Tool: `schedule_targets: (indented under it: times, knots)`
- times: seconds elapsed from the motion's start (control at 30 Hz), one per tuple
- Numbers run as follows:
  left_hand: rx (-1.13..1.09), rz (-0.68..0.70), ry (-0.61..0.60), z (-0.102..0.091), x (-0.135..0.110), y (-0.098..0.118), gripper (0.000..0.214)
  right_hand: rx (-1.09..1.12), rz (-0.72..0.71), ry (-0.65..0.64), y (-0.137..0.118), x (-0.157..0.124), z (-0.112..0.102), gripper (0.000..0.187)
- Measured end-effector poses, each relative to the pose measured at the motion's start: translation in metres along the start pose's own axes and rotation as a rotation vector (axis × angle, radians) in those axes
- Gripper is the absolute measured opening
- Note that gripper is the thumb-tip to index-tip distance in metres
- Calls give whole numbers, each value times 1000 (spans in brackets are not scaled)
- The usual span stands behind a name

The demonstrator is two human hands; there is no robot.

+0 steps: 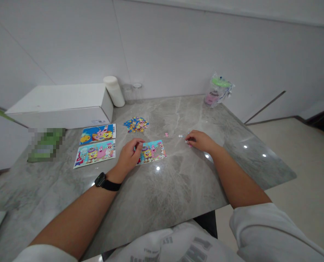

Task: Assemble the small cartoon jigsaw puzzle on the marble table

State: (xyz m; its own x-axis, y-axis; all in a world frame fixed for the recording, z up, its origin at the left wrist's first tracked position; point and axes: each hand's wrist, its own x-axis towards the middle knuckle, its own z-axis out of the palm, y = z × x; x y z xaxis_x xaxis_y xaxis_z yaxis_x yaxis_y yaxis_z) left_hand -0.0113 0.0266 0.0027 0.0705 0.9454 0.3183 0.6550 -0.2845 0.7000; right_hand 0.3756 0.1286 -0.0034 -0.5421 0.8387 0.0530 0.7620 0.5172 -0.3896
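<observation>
A partly assembled jigsaw puzzle [153,151] with a bright cartoon picture lies flat on the table in front of me. My left hand [129,154], a black watch on its wrist, rests over the puzzle's left end with curled fingers gripping its edge. To the right, my right hand [200,141] is low over the tabletop, thumb and fingertips pinched at a small puzzle piece [186,142]. A pink-toned piece shows just under those fingers. Between the hands lie a loose pink piece [166,134] and a whitish piece [180,136].
Behind the puzzle is a pile of mixed pieces [136,124]. Two cartoon picture cards [96,153] lie at left, near a blurred green item [46,145]. A white box [60,105], a white roll [114,91], clear glasses [137,92] and a plastic-wrapped cup [218,91] line the back.
</observation>
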Motion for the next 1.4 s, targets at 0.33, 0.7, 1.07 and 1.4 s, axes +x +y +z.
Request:
schedule_targets:
  times: [0.33, 0.7, 1.07, 1.4]
  knots:
    - [-2, 2, 7, 0, 0, 0, 29, 178, 111, 28, -12, -1, 2, 6]
    - [-24, 30, -1, 3, 1, -4, 29, 669, 252, 229, -40, 6, 10, 32]
    - [-11, 13, -31, 4, 0, -6, 29, 748, 352, 196, -47, 6, 9, 36]
    - [2, 20, -49, 5, 1, -8, 28, 722, 289, 192, -44, 10, 14, 35]
